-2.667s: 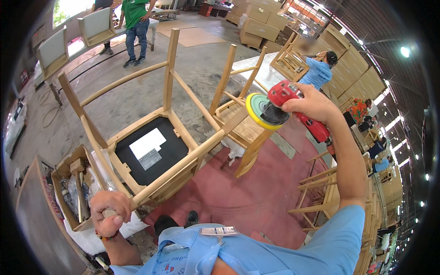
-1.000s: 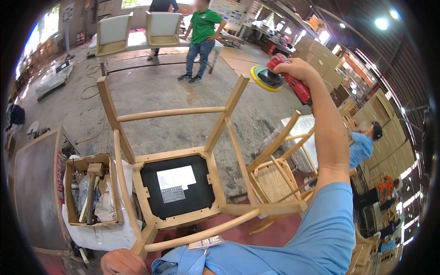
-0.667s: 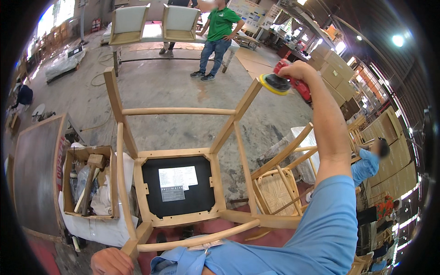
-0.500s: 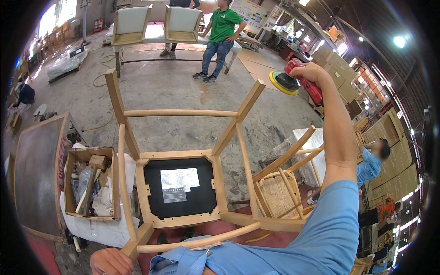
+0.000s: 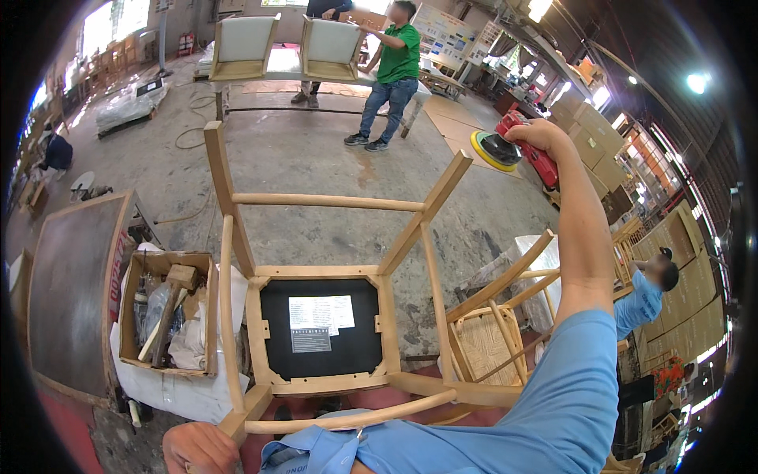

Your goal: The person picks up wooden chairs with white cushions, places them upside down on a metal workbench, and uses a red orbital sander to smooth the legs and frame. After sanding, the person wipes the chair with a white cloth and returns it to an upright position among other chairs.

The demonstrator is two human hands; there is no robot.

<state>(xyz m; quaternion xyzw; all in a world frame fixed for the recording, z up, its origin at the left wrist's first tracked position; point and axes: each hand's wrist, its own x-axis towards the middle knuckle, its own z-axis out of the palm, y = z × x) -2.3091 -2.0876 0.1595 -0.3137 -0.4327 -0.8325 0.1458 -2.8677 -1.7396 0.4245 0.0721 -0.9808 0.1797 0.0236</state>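
Observation:
A wooden chair frame (image 5: pixel 328 200) stands before me with its underside showing. The black seat bottom (image 5: pixel 280 347) carries white and grey labels. At the lower left, my left hand (image 5: pixel 199 449) is closed round the end of a chair leg (image 5: pixel 251 409). Stretched out to the upper right, my right hand (image 5: pixel 540 136) grips a red power sander (image 5: pixel 543 167). Its round pad (image 5: pixel 495 152), black with a yellow rim, faces left, away from the chair and touching nothing.
On the left, a cardboard box (image 5: pixel 212 320) holds a wooden mallet (image 5: pixel 181 276) beside a dark framed panel (image 5: pixel 71 296). Another chair with a woven seat (image 5: pixel 485 347) stands right. A person in green (image 5: pixel 399 55) is near white-backed chairs (image 5: pixel 245 39); another person (image 5: pixel 639 296) works at right.
The whole scene has shifted slightly to the right in the picture. The person in green has raised an arm toward a white-backed chair. Both my hands keep their holds.

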